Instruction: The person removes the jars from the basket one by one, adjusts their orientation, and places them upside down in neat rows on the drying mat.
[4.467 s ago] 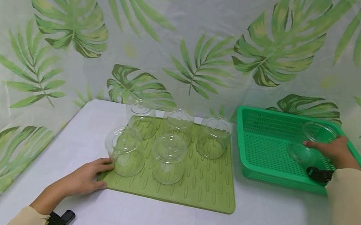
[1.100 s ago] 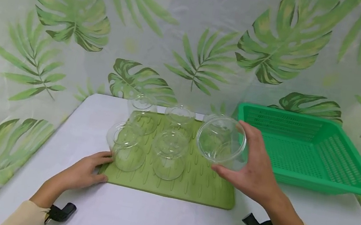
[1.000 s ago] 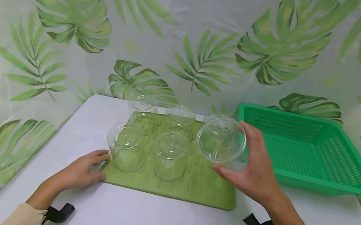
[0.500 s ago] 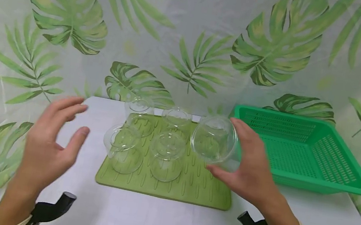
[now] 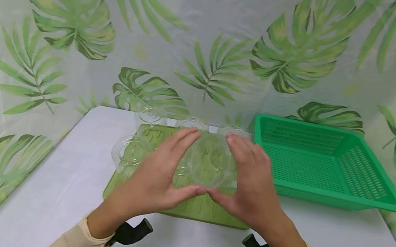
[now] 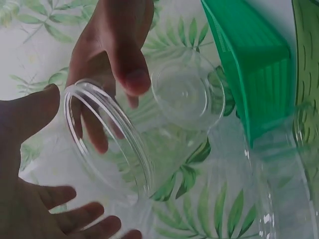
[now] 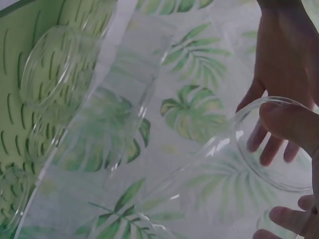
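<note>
Over the green ribbed mat [image 5: 207,212], my right hand [image 5: 256,179] holds a clear cup [image 5: 209,161] tilted, its round mouth toward me. In the right wrist view the right thumb [image 7: 284,119] lies on the cup's rim and the fingers reach past its side. Opposite, my left hand [image 5: 153,176] is spread around the cup, thumb tip right at the rim and fingers fairly straight. The left wrist view has the cup [image 6: 142,149] between both hands. The two thumb tips nearly meet below it in the head view.
Several clear cups stand upside down on the mat, one at front left [image 5: 130,152] and others at the back, such as a back-left cup [image 5: 150,118]. My hands hide the front-middle one. A green slotted basket [image 5: 299,164] sits right of the mat. Leaf-patterned cloth hangs behind.
The right hand took the cup from the basket to above the mat, then slightly left. The left hand left the mat's edge, rose and moved right, beside the cup, which has turned.
</note>
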A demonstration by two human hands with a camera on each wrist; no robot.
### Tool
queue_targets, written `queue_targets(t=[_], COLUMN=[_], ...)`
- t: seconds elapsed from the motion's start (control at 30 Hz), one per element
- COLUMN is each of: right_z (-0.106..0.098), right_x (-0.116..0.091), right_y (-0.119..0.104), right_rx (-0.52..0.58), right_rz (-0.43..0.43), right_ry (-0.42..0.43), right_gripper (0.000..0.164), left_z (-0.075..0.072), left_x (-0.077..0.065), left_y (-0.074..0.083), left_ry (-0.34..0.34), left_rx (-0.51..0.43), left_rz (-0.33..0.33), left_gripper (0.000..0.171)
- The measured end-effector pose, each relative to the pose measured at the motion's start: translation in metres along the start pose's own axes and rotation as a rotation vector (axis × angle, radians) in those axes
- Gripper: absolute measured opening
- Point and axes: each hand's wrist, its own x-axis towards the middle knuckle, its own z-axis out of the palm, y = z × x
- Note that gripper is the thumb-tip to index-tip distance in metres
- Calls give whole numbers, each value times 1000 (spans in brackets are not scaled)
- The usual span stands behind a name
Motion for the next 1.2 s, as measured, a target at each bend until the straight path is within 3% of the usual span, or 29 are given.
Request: queue_targets(t=[0.07, 0.17, 0.3, 0.57, 0.8, 0.9, 1.07, 1.2], right_z=[2, 6, 8, 8, 3, -1, -11, -18], right_x=[-2, -4, -7, -10, -14, -16, -23, -33], right_y=[-4, -10, -17, -20, -19, -17, -9, -2], right_rx=[-41, -107, -174, -218, -194, -183, -86, 170], right_rz=[-31, -101, -156, -149, -111, -101, -23, 157], right_ry=[2, 26, 34, -1, -81, -73, -38, -59], right_gripper=[88, 88, 109, 106, 99, 101, 93, 94], left_z=[6, 13, 17, 23, 21, 19, 21, 22], left_x=[3, 3, -3, -4, -9, -11, -17, -24], left_y=[2, 5, 7, 6, 1, -1, -5, -12], left_ry=[-33, -77, -106, -34, -69, -69, -57, -37], left_rx=[-17, -50, -71, -60, -137, -190, -323, -477], left_rz=[-48, -105, -150, -88, -87, -78, -78, -93], left_gripper=[105, 112, 117, 110, 103, 103, 102, 99])
